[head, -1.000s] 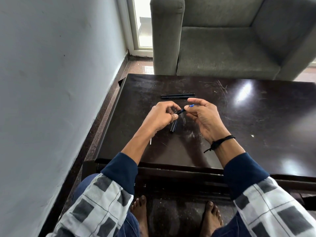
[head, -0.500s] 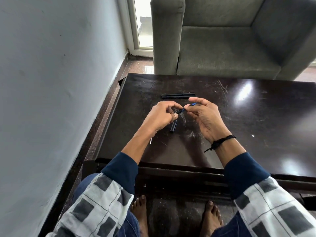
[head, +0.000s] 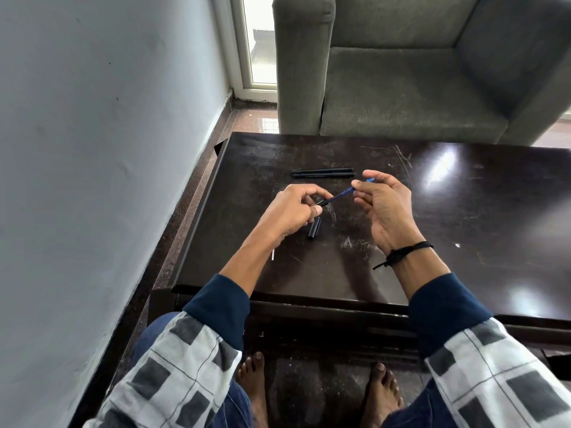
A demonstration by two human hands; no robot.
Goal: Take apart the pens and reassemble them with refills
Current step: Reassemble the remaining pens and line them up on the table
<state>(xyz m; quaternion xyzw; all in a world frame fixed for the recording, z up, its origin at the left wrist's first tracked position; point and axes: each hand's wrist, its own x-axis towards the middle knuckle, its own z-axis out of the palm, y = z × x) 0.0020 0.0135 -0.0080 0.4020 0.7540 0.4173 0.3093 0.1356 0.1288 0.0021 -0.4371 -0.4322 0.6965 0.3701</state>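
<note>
Two pens (head: 323, 173) lie on the table (head: 463, 242), armchair (head: 401, 88) behind it.

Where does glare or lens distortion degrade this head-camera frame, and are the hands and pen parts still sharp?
Head view: window glare blooms on the table at far right; wide-angle bends the wall and table edges. Left hand, right hand, blue refill and black pens stay readable, though dark-on-dark.
</note>
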